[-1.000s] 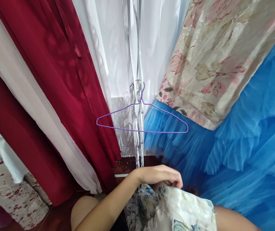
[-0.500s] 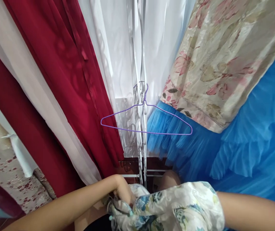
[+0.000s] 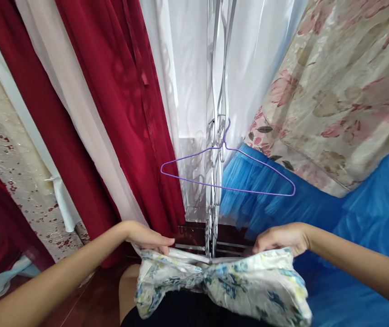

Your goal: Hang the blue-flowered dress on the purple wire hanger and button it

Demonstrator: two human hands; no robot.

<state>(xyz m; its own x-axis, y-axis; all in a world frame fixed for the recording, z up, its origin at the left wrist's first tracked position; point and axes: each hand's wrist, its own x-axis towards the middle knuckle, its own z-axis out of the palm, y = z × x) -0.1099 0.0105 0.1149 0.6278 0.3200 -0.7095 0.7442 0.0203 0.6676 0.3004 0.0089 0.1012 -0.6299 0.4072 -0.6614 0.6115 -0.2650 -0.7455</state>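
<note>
Both my hands grip the top edge of a white garment with blue and yellow flowers (image 3: 221,284), stretched out low in front of me. My left hand (image 3: 147,237) pinches its left corner, fingers closed on the cloth. My right hand (image 3: 281,238) holds the right corner the same way. Above the garment an empty purple wire hanger (image 3: 228,172) hangs by its hook from a silver metal rack post (image 3: 216,136).
Hanging clothes crowd round the post: a dark red dress (image 3: 119,104) and white sheer fabric (image 3: 184,72) to the left, a cream floral dress (image 3: 334,100) and blue tulle (image 3: 351,218) to the right, a beige red-speckled fabric (image 3: 13,181) at far left. Dark wooden floor shows below.
My hands moved apart and spread the flowered garment out flat between them; earlier it was bunched up under my left hand. The view shifted, so the hanger sits further right.
</note>
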